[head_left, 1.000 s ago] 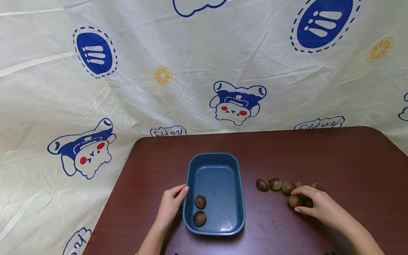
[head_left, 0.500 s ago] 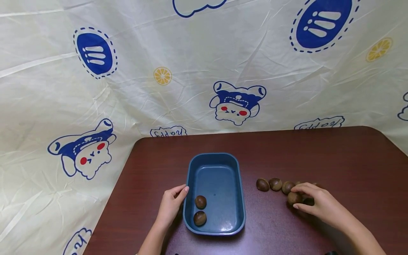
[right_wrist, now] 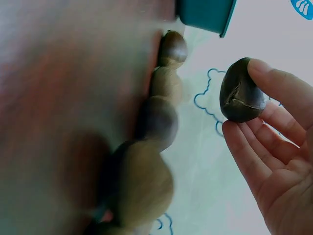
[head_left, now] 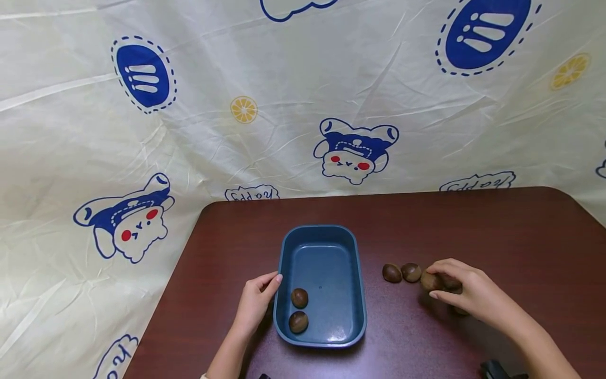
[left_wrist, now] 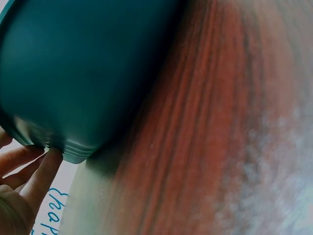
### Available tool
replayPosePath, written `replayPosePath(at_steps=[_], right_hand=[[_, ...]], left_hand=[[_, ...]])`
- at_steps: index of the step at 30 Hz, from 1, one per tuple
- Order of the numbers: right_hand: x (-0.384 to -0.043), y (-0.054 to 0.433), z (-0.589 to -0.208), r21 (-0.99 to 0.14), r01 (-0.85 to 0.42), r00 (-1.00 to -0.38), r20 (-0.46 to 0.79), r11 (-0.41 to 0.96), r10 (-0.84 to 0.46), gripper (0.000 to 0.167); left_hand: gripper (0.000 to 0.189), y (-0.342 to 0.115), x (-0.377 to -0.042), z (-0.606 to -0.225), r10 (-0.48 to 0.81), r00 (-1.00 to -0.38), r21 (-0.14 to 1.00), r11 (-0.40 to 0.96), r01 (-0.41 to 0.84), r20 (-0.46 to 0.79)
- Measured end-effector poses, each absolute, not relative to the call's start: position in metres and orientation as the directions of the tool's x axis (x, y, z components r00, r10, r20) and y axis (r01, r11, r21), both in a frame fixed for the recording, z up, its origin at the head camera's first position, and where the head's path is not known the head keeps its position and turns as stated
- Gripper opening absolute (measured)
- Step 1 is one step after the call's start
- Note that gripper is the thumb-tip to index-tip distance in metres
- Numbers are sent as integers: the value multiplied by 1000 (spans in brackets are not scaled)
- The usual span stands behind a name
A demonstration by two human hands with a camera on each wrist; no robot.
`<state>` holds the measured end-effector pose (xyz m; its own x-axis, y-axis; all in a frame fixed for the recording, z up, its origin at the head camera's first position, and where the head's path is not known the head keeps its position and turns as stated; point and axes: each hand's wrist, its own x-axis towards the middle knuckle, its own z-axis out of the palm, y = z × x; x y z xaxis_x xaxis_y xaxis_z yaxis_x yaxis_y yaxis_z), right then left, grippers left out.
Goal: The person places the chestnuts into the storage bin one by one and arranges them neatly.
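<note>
My right hand (head_left: 480,297) pinches a brown chestnut (right_wrist: 239,90) between thumb and fingers; the right wrist view has it raised off the table, a crack-like mark on its shell. Beside it on the table lies a row of chestnuts (head_left: 411,272), partly hidden behind the hand in the head view. My left hand (head_left: 254,302) holds the left rim of a blue rectangular tray (head_left: 361,295) with thumb and fingertips. Inside the tray, two chestnuts (head_left: 299,310) sit near its lower left side. The left wrist view shows the fingers against the tray's wall (left_wrist: 88,73).
The dark reddish-brown table (head_left: 236,237) has rounded far corners. Behind it hangs a pale printed cloth (head_left: 284,63). A small black object (head_left: 494,370) shows at the bottom edge, near the right forearm.
My right hand has taken a chestnut from the cluster's near side and lifted it, shifting slightly up and left in the head view. My left hand keeps its hold on the tray.
</note>
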<state>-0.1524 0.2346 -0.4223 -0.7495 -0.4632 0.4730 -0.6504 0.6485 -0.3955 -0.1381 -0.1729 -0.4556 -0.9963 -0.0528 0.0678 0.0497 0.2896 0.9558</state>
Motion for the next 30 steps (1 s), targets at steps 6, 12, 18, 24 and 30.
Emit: replayPosePath(at_steps=[6, 12, 18, 24, 30], right_hand=[[-159, 222, -410, -413, -651, -755, 440, 637, -486, 41], [-168, 202, -397, -462, -685, -729, 446, 564, -519, 42], [-176, 176, -384, -508, -683, -727, 403, 525, -556, 41], [-184, 148, -375, -518, -685, -719, 363, 513, -593, 39], [-191, 122, -372, -524, -693, -700, 327, 495, -635, 39]], left_hand=[[31, -172, -139, -456, -60, -996, 956, 290, 49, 69], [33, -173, -139, -457, -54, -995, 954, 292, 62, 81], [33, -174, -139, -457, -50, -996, 957, 285, 58, 75], [32, -174, -140, -458, -49, -995, 955, 291, 64, 81], [32, -174, -140, -457, -48, -995, 954, 291, 66, 84]])
